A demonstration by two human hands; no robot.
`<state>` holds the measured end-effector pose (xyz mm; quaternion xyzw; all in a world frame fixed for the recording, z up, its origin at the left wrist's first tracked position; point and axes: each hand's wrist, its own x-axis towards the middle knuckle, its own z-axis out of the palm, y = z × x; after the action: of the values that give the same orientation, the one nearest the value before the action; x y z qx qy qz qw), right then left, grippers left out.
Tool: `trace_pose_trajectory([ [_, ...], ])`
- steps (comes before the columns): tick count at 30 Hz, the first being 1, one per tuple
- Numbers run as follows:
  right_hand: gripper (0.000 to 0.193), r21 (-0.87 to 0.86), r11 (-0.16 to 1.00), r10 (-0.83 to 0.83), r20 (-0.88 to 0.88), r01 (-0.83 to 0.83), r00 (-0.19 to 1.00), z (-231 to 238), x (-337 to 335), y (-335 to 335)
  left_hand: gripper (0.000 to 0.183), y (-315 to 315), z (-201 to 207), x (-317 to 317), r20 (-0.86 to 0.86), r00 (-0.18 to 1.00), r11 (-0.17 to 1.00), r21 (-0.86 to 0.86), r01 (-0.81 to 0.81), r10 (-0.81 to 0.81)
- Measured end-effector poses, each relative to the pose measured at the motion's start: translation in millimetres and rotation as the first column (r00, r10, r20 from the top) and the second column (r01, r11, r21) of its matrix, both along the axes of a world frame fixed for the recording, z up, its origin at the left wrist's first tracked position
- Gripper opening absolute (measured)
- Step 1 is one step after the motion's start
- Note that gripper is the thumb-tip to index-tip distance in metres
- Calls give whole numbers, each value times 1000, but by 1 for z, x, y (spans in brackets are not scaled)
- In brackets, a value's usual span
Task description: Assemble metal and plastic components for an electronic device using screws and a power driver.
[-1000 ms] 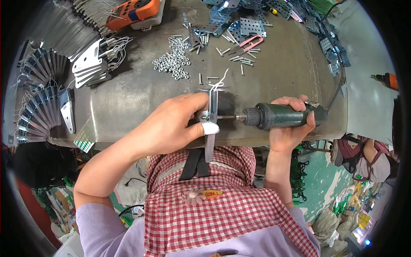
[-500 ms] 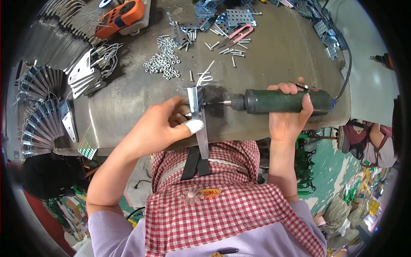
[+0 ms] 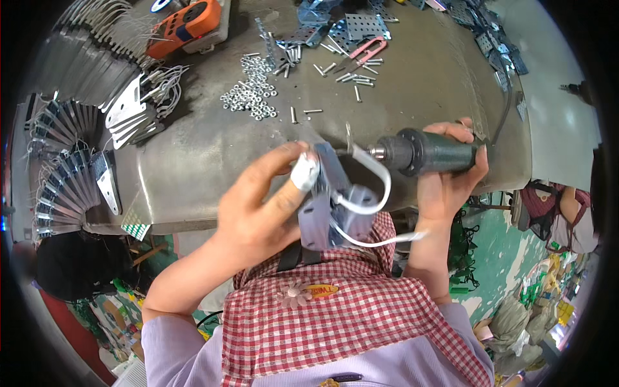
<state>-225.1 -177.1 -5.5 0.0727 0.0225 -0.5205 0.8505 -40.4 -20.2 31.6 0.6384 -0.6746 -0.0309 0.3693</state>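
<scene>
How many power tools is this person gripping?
1: the dark green cylindrical power tool, in the right hand. The left hand holds a blurred, silvery metal bracket; no other gripped tool seems hidden.

You're in a workshop: your desk (image 3: pixel 425 84) bears nuts (image 3: pixel 250 98), screws (image 3: pixel 362 82) and perforated plates (image 3: pixel 365 27), and you hold a power driver (image 3: pixel 445 153).

An orange device with dark parts (image 3: pixel 184 29) sits toward the tabletop's (image 3: pixel 435 87) far left, pink-handled snips (image 3: pixel 358 57) lie near its far side, and greyish bundles (image 3: pixel 508 316) rest on the worn green floor (image 3: pixel 493 255) at right.
</scene>
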Motion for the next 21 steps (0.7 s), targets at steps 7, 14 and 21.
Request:
trace_pose_trajectory([
  [7,45,-54,998,16,-173,-26,985,-13,-11,0,50,12,-24,8,-53,993,962,261,-86,104],
  [14,43,-85,996,1,-193,-17,981,-16,-12,0,28,-26,-29,46,309,880,909,95,-405,360],
  [21,42,-68,997,19,-172,-31,985,-12,-8,-2,19,-29,-18,52,353,916,950,169,-262,190],
])
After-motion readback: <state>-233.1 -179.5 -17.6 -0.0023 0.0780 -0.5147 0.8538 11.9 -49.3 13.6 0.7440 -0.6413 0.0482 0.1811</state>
